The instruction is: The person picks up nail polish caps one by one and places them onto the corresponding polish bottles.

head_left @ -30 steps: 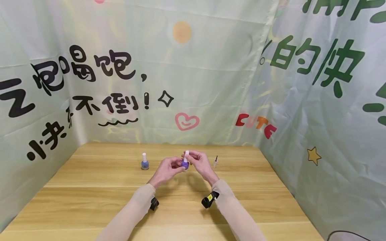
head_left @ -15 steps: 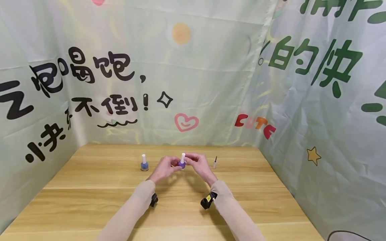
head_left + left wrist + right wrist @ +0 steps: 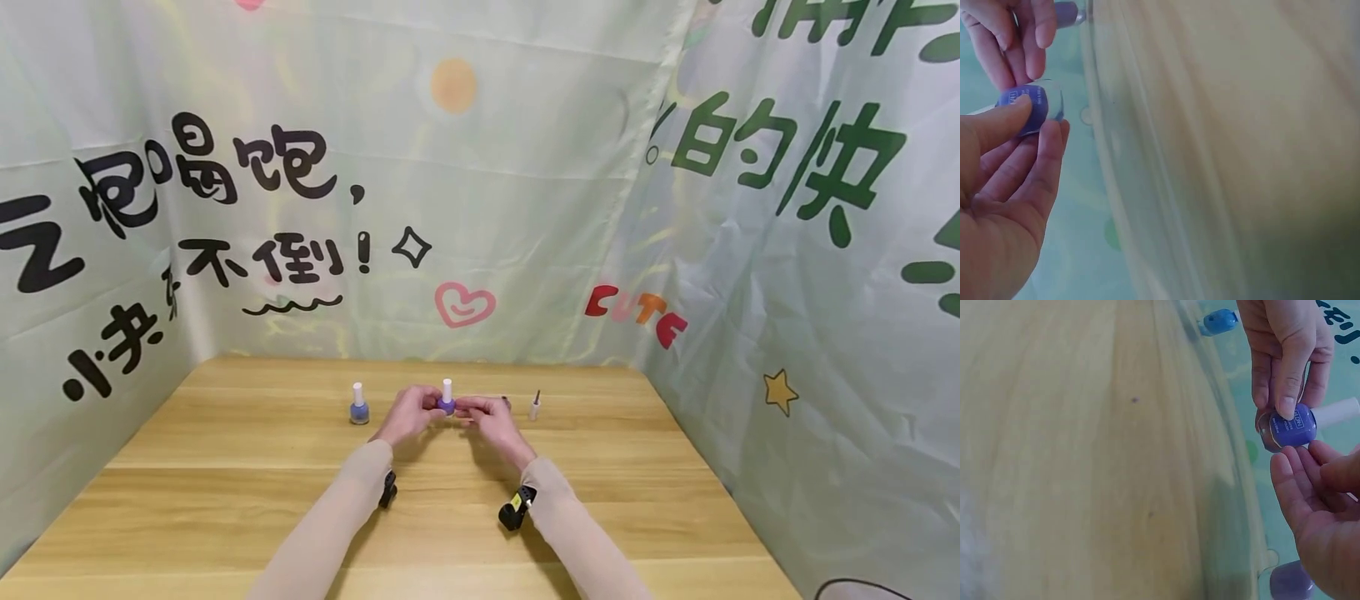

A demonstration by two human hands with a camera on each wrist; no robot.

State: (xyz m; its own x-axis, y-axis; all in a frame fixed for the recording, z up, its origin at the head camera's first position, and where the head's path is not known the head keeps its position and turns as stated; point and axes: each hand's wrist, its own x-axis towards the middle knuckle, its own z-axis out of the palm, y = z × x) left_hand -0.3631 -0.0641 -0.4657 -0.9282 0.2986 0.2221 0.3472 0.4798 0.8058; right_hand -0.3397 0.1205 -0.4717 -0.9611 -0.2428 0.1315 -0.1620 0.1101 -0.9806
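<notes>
Pinching the purple bottle point(image 3: 446, 407) between thumb and fingers, the left hand point(image 3: 409, 413) holds it upright, its white cap point(image 3: 447, 389) pointing up. Whether its base meets the table point(image 3: 450, 542) is hard to tell. The right hand point(image 3: 491, 419) grips nothing: its fingers reach loosely to the bottle's side, with contact unclear. Left of both hands, the blue bottle point(image 3: 359, 412) stands upright on the table. To their right stands a small pale piece point(image 3: 535, 408) with a dark tip. Beside the right hand, its wrist view shows a lavender bottle point(image 3: 1291, 581), cut off by the lower edge.
</notes>
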